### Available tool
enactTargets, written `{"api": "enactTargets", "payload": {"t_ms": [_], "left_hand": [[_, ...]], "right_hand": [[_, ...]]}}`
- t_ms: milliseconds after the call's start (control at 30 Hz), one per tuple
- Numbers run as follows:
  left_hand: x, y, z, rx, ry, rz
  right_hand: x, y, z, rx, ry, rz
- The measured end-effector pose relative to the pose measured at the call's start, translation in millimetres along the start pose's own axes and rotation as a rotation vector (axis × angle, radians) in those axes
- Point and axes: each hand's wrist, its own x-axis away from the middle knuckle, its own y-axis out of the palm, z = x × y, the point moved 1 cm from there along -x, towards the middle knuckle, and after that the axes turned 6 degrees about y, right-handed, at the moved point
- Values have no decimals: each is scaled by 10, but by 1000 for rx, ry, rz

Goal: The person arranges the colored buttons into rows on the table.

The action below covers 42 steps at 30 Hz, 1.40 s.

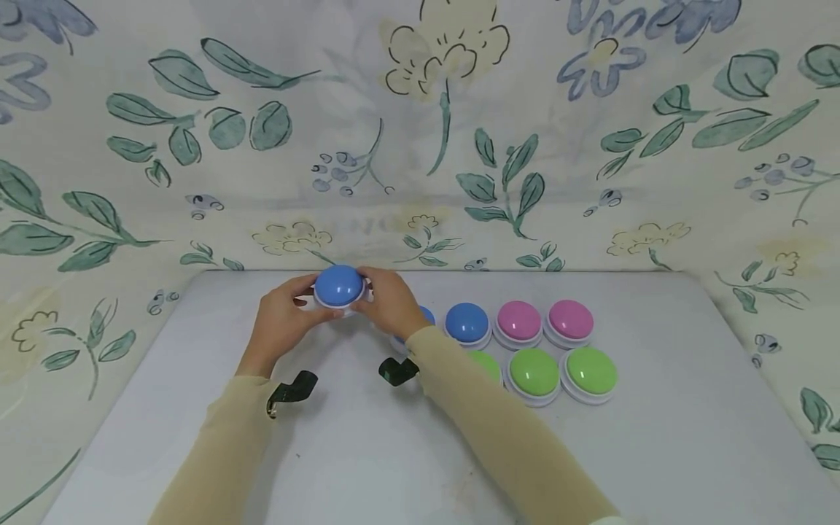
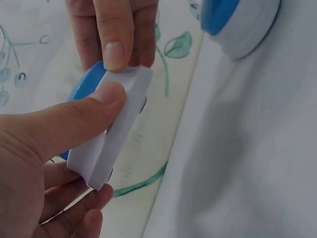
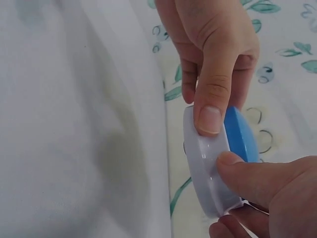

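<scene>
Both hands hold one round push button (image 1: 338, 284) with a blue dome and white base, raised over the far left part of the table. My left hand (image 1: 278, 321) grips its left side, and my right hand (image 1: 392, 300) grips its right side. In the left wrist view, the left thumb presses on the white base (image 2: 116, 129) of the tilted button. From the right wrist view, both thumbs lie on the white rim (image 3: 205, 163), with the blue dome (image 3: 241, 136) facing away. Part of the dome is covered by fingers.
Right of the hands, a back row holds blue buttons (image 1: 467, 323) and pink buttons (image 1: 519, 321). Green buttons (image 1: 534, 372) stand in front. The right arm partly hides one blue and one green button. A floral cloth (image 1: 446, 146) rises behind the white table (image 1: 354, 445).
</scene>
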Motion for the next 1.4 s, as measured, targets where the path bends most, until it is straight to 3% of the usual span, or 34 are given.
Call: {"api": "enactTargets", "payload": {"t_ms": [1000, 1400], "left_hand": [[389, 10, 419, -43, -19, 26], [504, 50, 538, -59, 19, 42]], "right_hand": [[552, -146, -59, 35, 1, 9], [699, -157, -31, 42, -15, 36]]}}
